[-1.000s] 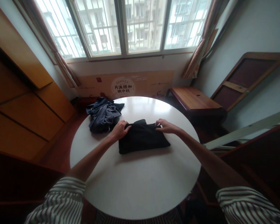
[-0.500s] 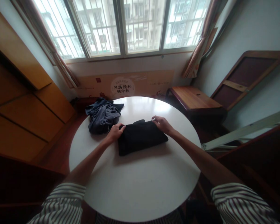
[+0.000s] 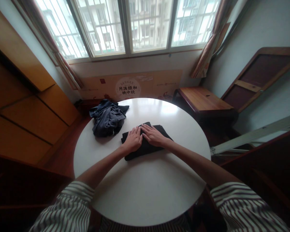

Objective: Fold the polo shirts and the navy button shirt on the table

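Observation:
A black garment (image 3: 145,150), folded into a flat rectangle, lies near the middle of the round white table (image 3: 145,190). Its exact kind cannot be made out. Both palms rest on top of it. My left hand (image 3: 133,140) lies flat on its left half with the fingers stretched out. Close beside it, my right hand (image 3: 153,134) is spread flat, fingertips nearly meeting those of the left. The hands hide much of the cloth's upper face. Left of and behind the folded garment sits a crumpled heap of dark grey and navy clothes (image 3: 108,119).
Beyond the table's right rear edge stands a low wooden table (image 3: 205,100). A wooden cabinet (image 3: 26,119) is on the left. A printed cardboard panel (image 3: 106,85) leans below the window (image 3: 147,25). A pale metal bar (image 3: 256,132) slants in at the right.
Both hands have left the garment's far corners and come together on its middle, now lying flat. The heap of clothes has stayed in place.

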A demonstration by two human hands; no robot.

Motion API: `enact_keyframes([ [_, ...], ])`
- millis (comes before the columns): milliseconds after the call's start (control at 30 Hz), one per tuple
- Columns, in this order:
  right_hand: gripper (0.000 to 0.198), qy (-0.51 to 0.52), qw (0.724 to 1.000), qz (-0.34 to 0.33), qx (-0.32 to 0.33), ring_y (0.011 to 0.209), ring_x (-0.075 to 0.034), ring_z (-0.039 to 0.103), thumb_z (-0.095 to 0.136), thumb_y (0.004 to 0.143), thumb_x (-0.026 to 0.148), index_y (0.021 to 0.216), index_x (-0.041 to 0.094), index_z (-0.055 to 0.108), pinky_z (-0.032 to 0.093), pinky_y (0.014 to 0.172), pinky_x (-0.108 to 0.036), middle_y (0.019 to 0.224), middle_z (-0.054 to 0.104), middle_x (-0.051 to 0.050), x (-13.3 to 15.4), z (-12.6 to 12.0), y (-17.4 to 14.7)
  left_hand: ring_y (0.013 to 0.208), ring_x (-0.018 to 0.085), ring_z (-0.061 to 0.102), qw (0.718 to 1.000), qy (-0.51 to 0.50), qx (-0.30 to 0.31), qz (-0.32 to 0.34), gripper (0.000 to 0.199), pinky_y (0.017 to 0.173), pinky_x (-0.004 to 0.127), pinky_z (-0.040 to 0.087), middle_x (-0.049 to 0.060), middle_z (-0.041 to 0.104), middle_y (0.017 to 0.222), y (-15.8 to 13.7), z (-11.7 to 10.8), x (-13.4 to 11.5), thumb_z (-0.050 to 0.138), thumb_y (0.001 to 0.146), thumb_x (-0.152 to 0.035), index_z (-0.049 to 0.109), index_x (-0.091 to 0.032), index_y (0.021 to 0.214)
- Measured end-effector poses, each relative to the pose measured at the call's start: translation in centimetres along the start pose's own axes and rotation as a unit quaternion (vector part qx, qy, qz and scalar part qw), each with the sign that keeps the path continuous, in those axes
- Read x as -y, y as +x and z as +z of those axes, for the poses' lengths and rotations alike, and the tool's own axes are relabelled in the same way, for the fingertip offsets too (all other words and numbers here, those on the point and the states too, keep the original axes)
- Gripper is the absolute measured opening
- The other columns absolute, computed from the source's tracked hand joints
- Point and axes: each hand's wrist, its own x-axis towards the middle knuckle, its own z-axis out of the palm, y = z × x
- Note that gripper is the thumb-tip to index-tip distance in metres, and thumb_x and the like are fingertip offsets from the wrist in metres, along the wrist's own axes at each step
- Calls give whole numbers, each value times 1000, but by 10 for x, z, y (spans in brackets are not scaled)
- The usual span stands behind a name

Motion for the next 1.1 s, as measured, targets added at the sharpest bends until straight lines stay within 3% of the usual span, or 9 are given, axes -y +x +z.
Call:
enact_keyframes([
  [167, 56, 6, 997, 73, 37, 150, -27, 21, 25, 104, 46, 156, 27, 28, 18, 118, -59, 162, 26, -7, -42, -1, -10, 147, 33, 29, 999, -1, 25, -38, 61, 118, 53, 25, 25, 34, 156, -23, 11, 17, 29, 103, -40, 33, -3, 151],
  [333, 51, -35, 989, 145, 12, 149, -24, 24, 29, 103, 33, 153, 27, 35, 19, 118, -55, 161, 31, -8, -74, -13, -23, 149, 35, 23, 999, 17, 22, -23, 57, 116, 57, 29, 23, 30, 158, -60, -11, 15, 28, 104, -37, 37, -6, 150],
  [400, 51, -43, 989, 136, -25, 149, -26, 24, 28, 104, 32, 153, 22, 36, 18, 119, -55, 160, 31, -11, -67, -21, -31, 148, 35, 24, 998, 23, 15, 51, 60, 115, 56, 31, 21, 30, 158, -77, -21, 11, 36, 102, -44, 38, -10, 150],
  [467, 53, -37, 995, 75, -53, 148, -28, 27, 33, 104, 40, 151, 17, 39, 19, 119, -55, 159, 33, -15, -50, -29, -43, 146, 36, 29, 991, 29, 5, 129, 68, 114, 54, 35, 22, 32, 157, -92, -25, 11, 49, 97, -49, 37, -9, 151],
  [633, 90, 25, 987, -156, 19, 149, -34, 22, 65, 84, 60, 155, 17, 31, 18, 120, -55, 159, 32, -16, 1, -25, -68, 129, 32, 55, 971, 52, -45, 229, 47, 104, 47, 50, 24, 57, 137, -103, -22, 20, 45, 96, -16, 47, -6, 142],
  [733, 83, 44, 988, -149, 19, 147, -39, 24, 70, 84, 43, 154, 16, 34, 19, 118, -59, 157, 34, -18, 21, -15, -67, 108, 27, 69, 961, 16, -70, 267, 43, 92, 42, 58, 19, 70, 117, -92, -33, 14, 41, 95, -10, 54, -9, 135],
  [867, 54, 168, 980, -104, -19, 123, -33, 57, 59, 92, 32, 142, 17, 49, 44, 104, -47, 133, 62, -16, 41, -31, -56, 91, 21, 72, 964, -109, -92, 225, 33, 87, 35, 58, 10, 74, 104, -67, -85, -6, 54, 94, -23, 61, -16, 126],
  [967, 42, 337, 939, -51, -42, 93, -24, 67, 61, 91, 39, 129, 22, 57, 54, 84, -36, 108, 70, -6, 60, -66, -50, 85, 20, 71, 957, -248, -109, 104, 37, 78, 30, 58, 6, 74, 98, -38, -138, -15, 64, 90, -39, 64, -17, 119],
  [1100, 49, 577, 815, 26, -42, 96, -23, 67, 71, 83, 37, 127, 25, 55, 56, 86, -37, 110, 68, -3, 82, -99, -45, 80, 21, 71, 929, -369, 17, 40, 53, 74, 32, 58, 6, 74, 90, 14, -188, -7, 74, 81, -48, 65, -13, 120],
])
